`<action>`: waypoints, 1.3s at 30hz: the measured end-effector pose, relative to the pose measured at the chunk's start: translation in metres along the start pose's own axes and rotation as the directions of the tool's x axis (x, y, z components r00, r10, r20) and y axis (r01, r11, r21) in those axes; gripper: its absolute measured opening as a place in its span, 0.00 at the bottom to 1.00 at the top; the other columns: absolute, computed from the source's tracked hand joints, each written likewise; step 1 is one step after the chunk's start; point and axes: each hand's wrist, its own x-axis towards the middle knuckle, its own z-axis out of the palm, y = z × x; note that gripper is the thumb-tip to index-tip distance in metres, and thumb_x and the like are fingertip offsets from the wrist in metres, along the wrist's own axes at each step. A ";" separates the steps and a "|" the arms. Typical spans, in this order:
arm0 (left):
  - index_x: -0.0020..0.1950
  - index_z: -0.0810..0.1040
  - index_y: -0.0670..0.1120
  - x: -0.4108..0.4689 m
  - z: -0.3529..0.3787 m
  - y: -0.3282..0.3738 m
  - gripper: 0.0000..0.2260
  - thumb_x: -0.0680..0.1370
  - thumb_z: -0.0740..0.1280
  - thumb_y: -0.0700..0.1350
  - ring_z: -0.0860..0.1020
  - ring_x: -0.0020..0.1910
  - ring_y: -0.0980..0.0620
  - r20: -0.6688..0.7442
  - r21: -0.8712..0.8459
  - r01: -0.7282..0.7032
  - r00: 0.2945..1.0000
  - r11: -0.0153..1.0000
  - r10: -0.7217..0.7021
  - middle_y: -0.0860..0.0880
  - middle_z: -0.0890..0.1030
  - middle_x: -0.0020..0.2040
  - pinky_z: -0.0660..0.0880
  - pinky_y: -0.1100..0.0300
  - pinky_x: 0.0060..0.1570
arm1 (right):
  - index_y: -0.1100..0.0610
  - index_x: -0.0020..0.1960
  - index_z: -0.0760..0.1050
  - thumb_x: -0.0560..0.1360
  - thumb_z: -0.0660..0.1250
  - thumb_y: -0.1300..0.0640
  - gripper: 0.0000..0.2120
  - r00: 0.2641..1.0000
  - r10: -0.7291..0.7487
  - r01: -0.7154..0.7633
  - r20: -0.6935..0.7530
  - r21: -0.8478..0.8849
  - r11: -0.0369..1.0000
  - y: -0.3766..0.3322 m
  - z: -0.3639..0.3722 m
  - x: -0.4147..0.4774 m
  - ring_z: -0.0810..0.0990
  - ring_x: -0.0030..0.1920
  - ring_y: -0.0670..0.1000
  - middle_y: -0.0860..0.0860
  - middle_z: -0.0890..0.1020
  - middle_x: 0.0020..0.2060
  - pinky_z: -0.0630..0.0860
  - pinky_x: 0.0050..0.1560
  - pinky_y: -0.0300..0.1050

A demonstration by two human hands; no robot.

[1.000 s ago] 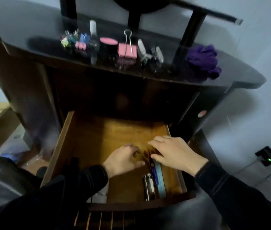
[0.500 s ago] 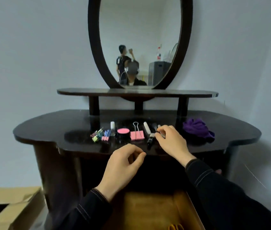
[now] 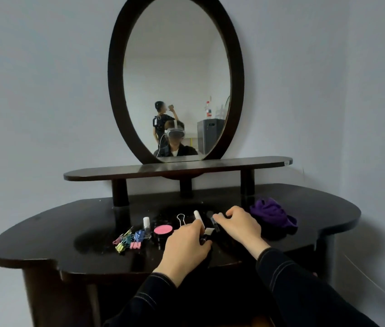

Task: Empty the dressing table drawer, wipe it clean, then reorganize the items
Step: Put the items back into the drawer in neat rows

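On the dark dressing table top [image 3: 57, 232] lie several colourful binder clips [image 3: 129, 240], a small white-capped bottle [image 3: 146, 223], a pink-lidded compact [image 3: 163, 230], a wire-handled clip [image 3: 181, 219], a white tube [image 3: 197, 215] and a purple cloth [image 3: 272, 214]. My left hand [image 3: 184, 247] hovers over the middle of the row, fingers curled, pinching a small dark item [image 3: 204, 238]. My right hand [image 3: 241, 225] sits just right of it, fingertips curled on a dark pen-like tube [image 3: 215, 224]. Only a sliver of the wooden drawer [image 3: 257, 323] shows at the bottom edge.
An oval mirror [image 3: 176, 79] stands above a narrow raised shelf [image 3: 106, 173] on three short posts. The wall closes in on the right of the table. Two people are reflected in the mirror.
Both hands rose from the open drawer to the table top and the view tilted up. In the last half second my left hand moved forward beside the right, among the pens.
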 end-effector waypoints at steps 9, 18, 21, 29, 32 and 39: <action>0.48 0.69 0.54 -0.001 0.002 -0.006 0.09 0.74 0.67 0.53 0.72 0.39 0.57 -0.016 -0.034 -0.016 1.000 0.999 0.015 0.55 0.73 0.37 0.59 0.65 0.31 | 0.50 0.45 0.74 0.75 0.68 0.46 0.08 0.998 -0.023 0.034 0.059 -0.187 0.982 -0.011 0.014 0.014 0.80 0.44 0.52 0.49 0.80 0.44 0.71 0.41 0.46; 0.44 0.71 0.53 0.019 -0.013 0.014 0.05 0.78 0.65 0.52 0.73 0.37 0.58 -0.206 0.049 -0.106 0.972 0.993 0.114 0.56 0.74 0.41 0.67 0.63 0.34 | 0.54 0.45 0.77 0.78 0.65 0.44 0.13 1.000 0.010 -0.012 0.015 0.153 0.988 0.002 0.009 0.015 0.80 0.40 0.50 0.48 0.80 0.38 0.73 0.40 0.47; 0.49 0.73 0.49 0.056 -0.022 0.028 0.03 0.79 0.62 0.47 0.76 0.44 0.51 -0.143 0.229 -0.152 0.972 0.961 0.188 0.53 0.77 0.45 0.67 0.58 0.38 | 0.57 0.40 0.77 0.79 0.66 0.47 0.16 0.996 0.091 -0.064 -0.022 0.539 0.840 0.012 0.001 0.020 0.79 0.36 0.52 0.51 0.79 0.33 0.77 0.42 0.53; 0.58 0.76 0.44 0.109 0.005 0.032 0.11 0.77 0.65 0.46 0.80 0.55 0.42 0.318 0.471 0.012 0.930 0.882 -0.183 0.44 0.81 0.55 0.76 0.53 0.48 | 0.57 0.35 0.75 0.78 0.68 0.49 0.16 0.999 0.017 -0.036 0.035 0.703 0.710 0.027 -0.006 0.010 0.73 0.30 0.49 0.47 0.73 0.26 0.70 0.33 0.46; 0.57 0.74 0.44 0.118 0.016 0.025 0.10 0.78 0.65 0.47 0.81 0.53 0.44 0.264 0.407 0.111 0.936 0.906 -0.233 0.45 0.81 0.54 0.74 0.55 0.44 | 0.56 0.34 0.73 0.78 0.68 0.50 0.17 0.999 -0.007 -0.019 0.033 0.731 0.682 0.028 -0.009 0.006 0.72 0.29 0.48 0.47 0.72 0.26 0.69 0.33 0.47; 0.61 0.72 0.45 0.111 -0.015 0.024 0.12 0.82 0.63 0.50 0.79 0.40 0.50 -0.096 -0.031 0.182 0.978 0.983 -0.184 0.47 0.80 0.45 0.77 0.55 0.38 | 0.57 0.46 0.76 0.80 0.67 0.54 0.07 0.999 -0.041 0.010 0.023 0.753 0.658 0.028 -0.019 -0.002 0.75 0.29 0.40 0.50 0.77 0.35 0.73 0.32 0.35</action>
